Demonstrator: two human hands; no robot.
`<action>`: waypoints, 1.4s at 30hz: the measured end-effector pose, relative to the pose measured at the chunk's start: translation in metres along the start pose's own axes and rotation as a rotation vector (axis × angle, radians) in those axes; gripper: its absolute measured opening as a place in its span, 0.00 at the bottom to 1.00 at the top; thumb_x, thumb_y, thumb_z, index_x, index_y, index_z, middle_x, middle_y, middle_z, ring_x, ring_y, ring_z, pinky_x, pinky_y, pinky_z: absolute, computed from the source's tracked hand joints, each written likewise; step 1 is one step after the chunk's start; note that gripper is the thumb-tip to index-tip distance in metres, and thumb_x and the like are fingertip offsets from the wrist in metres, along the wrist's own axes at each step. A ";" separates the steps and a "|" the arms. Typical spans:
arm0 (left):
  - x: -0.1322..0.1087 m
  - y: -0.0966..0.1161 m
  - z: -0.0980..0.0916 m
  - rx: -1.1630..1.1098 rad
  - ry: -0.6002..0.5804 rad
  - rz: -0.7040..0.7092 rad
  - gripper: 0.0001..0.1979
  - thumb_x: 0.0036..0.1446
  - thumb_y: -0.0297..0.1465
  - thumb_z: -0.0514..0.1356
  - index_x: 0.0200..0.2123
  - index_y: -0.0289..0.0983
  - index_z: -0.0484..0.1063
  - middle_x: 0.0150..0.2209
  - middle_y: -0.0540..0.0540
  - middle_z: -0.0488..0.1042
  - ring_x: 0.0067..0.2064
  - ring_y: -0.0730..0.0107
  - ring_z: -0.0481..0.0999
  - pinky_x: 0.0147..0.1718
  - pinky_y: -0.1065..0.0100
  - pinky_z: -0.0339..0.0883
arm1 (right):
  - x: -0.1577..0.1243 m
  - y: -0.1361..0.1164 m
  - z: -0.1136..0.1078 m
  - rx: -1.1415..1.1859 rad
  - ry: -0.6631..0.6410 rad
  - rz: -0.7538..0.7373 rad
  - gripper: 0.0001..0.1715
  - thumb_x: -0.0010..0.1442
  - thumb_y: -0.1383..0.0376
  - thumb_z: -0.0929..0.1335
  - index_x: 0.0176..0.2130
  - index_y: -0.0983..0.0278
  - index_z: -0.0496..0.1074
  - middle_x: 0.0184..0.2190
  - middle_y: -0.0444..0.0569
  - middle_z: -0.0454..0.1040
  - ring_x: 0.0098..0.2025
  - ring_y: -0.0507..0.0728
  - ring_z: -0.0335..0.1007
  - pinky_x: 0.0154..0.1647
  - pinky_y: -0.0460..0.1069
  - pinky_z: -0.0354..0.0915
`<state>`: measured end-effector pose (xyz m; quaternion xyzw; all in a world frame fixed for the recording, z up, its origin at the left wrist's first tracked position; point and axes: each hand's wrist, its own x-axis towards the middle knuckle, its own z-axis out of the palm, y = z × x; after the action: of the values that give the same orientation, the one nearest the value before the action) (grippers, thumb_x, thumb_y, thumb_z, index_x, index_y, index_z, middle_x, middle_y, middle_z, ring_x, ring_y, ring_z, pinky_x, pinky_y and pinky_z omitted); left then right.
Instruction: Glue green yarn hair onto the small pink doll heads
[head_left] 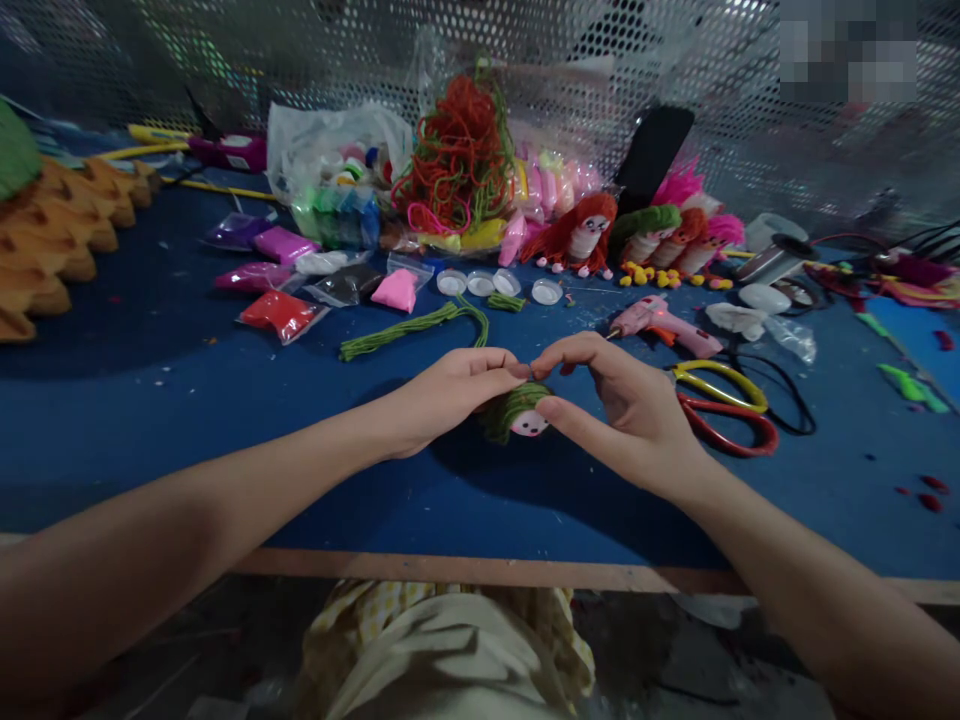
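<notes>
A small doll (529, 422) with green yarn hair and a white face with black eyes is held just above the blue tabletop. My left hand (469, 385) grips it from the left, thumb and fingers closed at the top of the hair. From the right, my right hand (611, 400) has its thumb against the hair beside the face, its index finger curved over the top. The doll's lower part is hidden. Beyond my hands lies a bundle of green yarn (401, 330), with a short cut piece of green yarn (506, 301) near it.
To the right are a pink glue gun (660, 322) and scissors (727, 405) with yellow and red handles. Finished yarn dolls (589, 235) stand behind, beside a heap of red and green yarn (461, 160). Clay packets (281, 315) lie left, near an egg tray (56, 245).
</notes>
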<state>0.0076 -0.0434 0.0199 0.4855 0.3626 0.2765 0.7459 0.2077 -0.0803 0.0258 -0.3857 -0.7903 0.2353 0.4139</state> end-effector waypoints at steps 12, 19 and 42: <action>0.001 0.000 -0.004 0.081 -0.110 0.025 0.14 0.55 0.41 0.66 0.33 0.36 0.71 0.32 0.53 0.68 0.35 0.73 0.66 0.36 0.69 0.57 | -0.001 0.003 0.009 0.199 0.016 0.131 0.08 0.64 0.66 0.71 0.45 0.60 0.73 0.40 0.45 0.76 0.41 0.51 0.73 0.44 0.47 0.69; 0.000 0.003 -0.003 0.096 -0.101 0.023 0.11 0.51 0.35 0.67 0.30 0.36 0.69 0.30 0.54 0.67 0.34 0.75 0.66 0.36 0.71 0.57 | 0.002 -0.001 0.009 0.313 0.073 0.230 0.04 0.66 0.64 0.70 0.41 0.61 0.75 0.36 0.45 0.79 0.36 0.50 0.75 0.33 0.43 0.70; 0.002 -0.001 -0.003 0.028 -0.059 0.002 0.10 0.52 0.35 0.67 0.32 0.37 0.71 0.28 0.54 0.73 0.33 0.74 0.73 0.38 0.69 0.63 | 0.003 -0.002 0.014 0.462 0.033 0.264 0.08 0.62 0.66 0.73 0.43 0.60 0.77 0.41 0.47 0.77 0.42 0.52 0.77 0.45 0.46 0.75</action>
<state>0.0064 -0.0408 0.0179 0.5042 0.3437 0.2575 0.7492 0.1944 -0.0799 0.0207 -0.3845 -0.6516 0.4550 0.4696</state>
